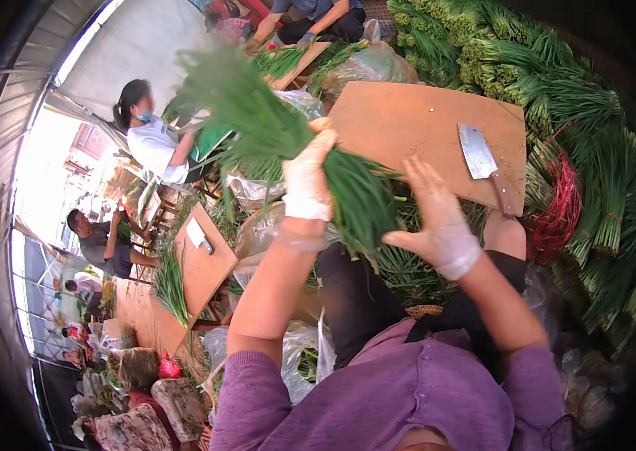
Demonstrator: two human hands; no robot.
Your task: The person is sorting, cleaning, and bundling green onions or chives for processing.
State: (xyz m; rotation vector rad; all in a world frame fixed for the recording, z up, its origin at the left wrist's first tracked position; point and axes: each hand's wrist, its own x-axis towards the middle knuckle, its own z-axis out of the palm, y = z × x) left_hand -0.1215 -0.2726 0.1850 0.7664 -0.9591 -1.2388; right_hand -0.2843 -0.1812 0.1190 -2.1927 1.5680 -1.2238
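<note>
The left hand (309,177), in a thin translucent glove, has its fingers wrapped round a bunch of long green stalks (361,197), which hangs at a slant above the lap, its upper end blurred. The right hand (438,218), gloved too, has its fingers spread beside the bunch's lower end; whether the thumb touches it I cannot tell.

Just beyond the hands lies a brown board (400,124), with bits of debris along its right side. Pale sheeting (156,45) walls the room, under a ribbed cover at the far left, and daylight comes in at that side.

A cleaver (477,154) lies on the board, its wooden handle towards the knee. The bunch crosses in front of the board's left corner. Loose greens (412,274) lie below the hands, with clear plastic bags (299,361) to the left. Red ties (558,201) hang at the right, against heaped green bundles (607,180). Leftward, a second board (209,267) bears another knife (198,234) and stalks; co-workers sit beyond, one in a white top (154,150).
</note>
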